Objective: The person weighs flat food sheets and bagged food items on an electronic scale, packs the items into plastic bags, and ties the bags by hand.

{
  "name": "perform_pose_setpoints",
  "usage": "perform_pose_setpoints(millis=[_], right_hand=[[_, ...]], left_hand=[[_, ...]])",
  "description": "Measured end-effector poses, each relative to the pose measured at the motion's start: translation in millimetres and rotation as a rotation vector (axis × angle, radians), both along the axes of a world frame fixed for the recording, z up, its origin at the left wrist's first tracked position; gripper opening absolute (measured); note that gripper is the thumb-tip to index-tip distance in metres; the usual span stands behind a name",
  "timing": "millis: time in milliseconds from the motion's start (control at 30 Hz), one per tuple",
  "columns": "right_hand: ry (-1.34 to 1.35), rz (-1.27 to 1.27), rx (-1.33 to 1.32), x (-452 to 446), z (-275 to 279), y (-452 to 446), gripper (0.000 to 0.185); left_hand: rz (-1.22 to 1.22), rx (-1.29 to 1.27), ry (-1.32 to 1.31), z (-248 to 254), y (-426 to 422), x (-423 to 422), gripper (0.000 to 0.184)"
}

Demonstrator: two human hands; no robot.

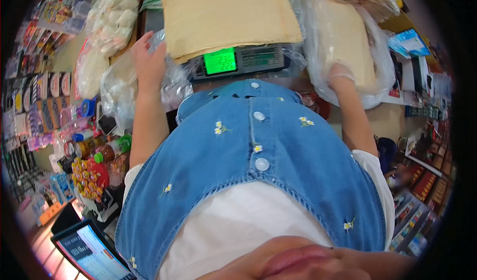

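Crowded goods [47,93] all around — pale-yellow sheets [231,19] stacked flat on a scale [261,58].

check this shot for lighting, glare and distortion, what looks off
Head view: strong wide-angle distortion with black corners; head view: the scale display glows bright green, while the clear bag at right shows pale highlights; head view: goods at the left edge look warped and fairly soft.

counter [202,85] | centre: digital scale [256,60]; right: bagged pale sheets [345,39]; left: clear plastic bag [118,92]
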State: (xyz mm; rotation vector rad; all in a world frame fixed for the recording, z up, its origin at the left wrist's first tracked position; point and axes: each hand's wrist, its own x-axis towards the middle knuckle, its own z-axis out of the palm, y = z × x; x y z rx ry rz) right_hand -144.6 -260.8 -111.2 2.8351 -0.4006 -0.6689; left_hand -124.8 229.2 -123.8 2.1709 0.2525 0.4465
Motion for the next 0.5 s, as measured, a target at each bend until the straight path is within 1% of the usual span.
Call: perform_pose_setpoints(millis=[67, 167, 233, 300, 333, 400, 433, 500], right_hand=[[-0.064, -0.022, -0.003, 1, -4, -3, 0.029], [-0.162, -0.07, 0.0, 11, -5, -34, 0.026], [-0.198, -0.098, 0.003, 10, 4, -48, 0.025], [-0.189, -0.212, 0.331, 5, 28, -62, 0.028], [-0.194, -0.224, 0.327, 2, 24, -73, 0.028], [-0.286, -0.433, 0.664, -4, 14, -93, 0.036], [-0.287, -0.437, 0.662, -5, 9, -99, 0.036], [-0.347, -0.557, 0.783, -7, 5, -98, 0.037]], left_hand=[[-0.003, -0.084, -0.028, -2, 5, -5, 0.046], [-0.055, -0.186, -0.022, -8, 14, -9, 0.044], [-0.043, -0.358, 0.016, -12, 18, -12, 0.042], [-0.038, -0.378, 0.044, -11, 14, -15, 0.042], [-0.018, -0.396, 0.071, -11, 12, -14, 0.042], [-0.038, -0.41, 0.075, -11, 4, -13, 0.042], [-0.044, -0.42, 0.081, -11, 0, -13, 0.043], [-0.06, -0.429, 0.092, -7, -9, -13, 0.042]])
